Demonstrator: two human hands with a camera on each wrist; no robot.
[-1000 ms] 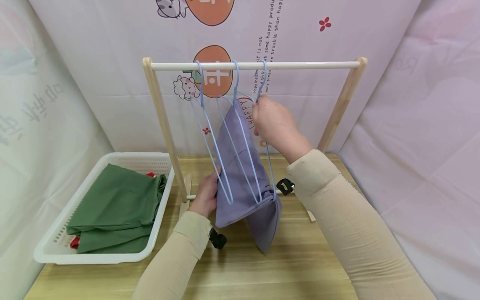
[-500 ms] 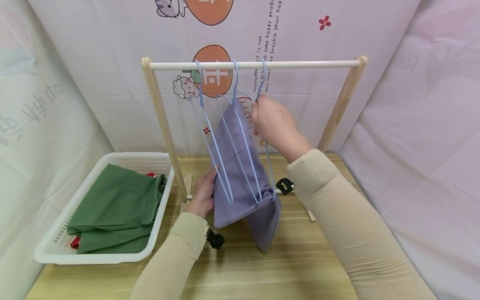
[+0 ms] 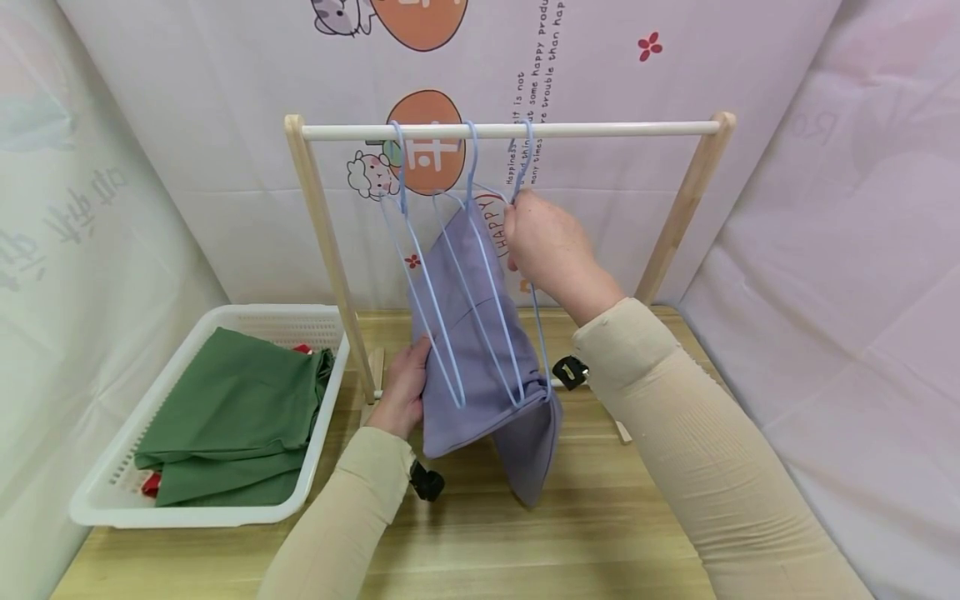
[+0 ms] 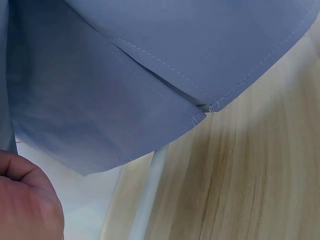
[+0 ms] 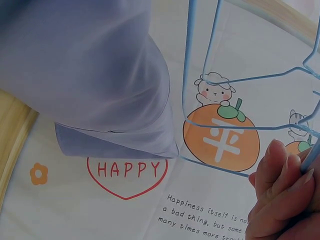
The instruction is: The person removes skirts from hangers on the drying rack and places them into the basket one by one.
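A lavender garment point(image 3: 476, 358) drapes over the rightmost blue wire hanger point(image 3: 539, 333), falling in two layers below it. My right hand point(image 3: 551, 250) grips this hanger near its neck, just under the rail; its curled fingers show in the right wrist view. At the garment's left edge, my left hand point(image 3: 405, 387) pinches the cloth, thumb toward me. In the left wrist view, a stitched slit runs to the hem of the cloth, and part of the left hand point(image 4: 30, 200) shows at lower left. Two more blue hangers point(image 3: 426, 267) hang to the left, in front of the cloth in the head view.
The hangers hook over the white rail point(image 3: 622, 130) of a wooden rack point(image 3: 318, 225) on the wooden table point(image 3: 480, 550). Left of the rack sits a white basket point(image 3: 198, 521) with a folded green cloth point(image 3: 232, 408) and some red fabric. Printed sheets surround the table.
My left hand has shifted slightly left, drawing the garment's left edge outward so that it spreads wider. My right hand and the hangers have stayed in place.
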